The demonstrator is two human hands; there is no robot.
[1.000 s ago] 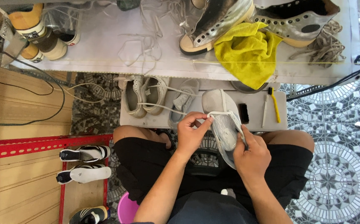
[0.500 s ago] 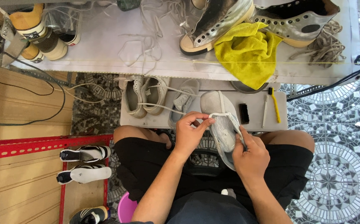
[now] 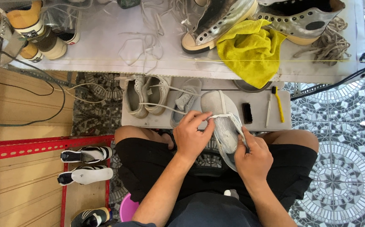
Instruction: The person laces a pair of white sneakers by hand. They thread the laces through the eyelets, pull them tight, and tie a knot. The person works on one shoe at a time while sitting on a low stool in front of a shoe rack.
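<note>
We've got a light grey sneaker [image 3: 226, 126] over our lap, toe pointing at the low grey bench [image 3: 258, 120], heel twd us. Upper looks knit/mesh w/ a fine speckled weave, toe smooth & rounded, long slim shape. A flat white lace [image 3: 221, 115] crosses the top of it. Our left hand [image 3: 192, 136] is closed, fingertips pinched on the lace at the shoe's left side. Our right hand [image 3: 253, 157] is wrapped round the shoe's heel end, thumb pressed on the upper, fingers clamped.

On the bench, left end: a pair of worn grey-white sneakers [image 3: 144, 94], laces trailing loose, plus a grey insole [image 3: 185, 103] beside them. Right end: small dark brush [image 3: 247, 112] & a yellow-handled brush [image 3: 278, 103], thin & straight.

Worktable [image 3: 107, 46] above, pale smooth top: crumpled yellow cloth [image 3: 249, 50], fuzzy terry, hanging over the near edge; two shiny silver high-tops [image 3: 258, 17] at the far edge; tangled laces.
</note>
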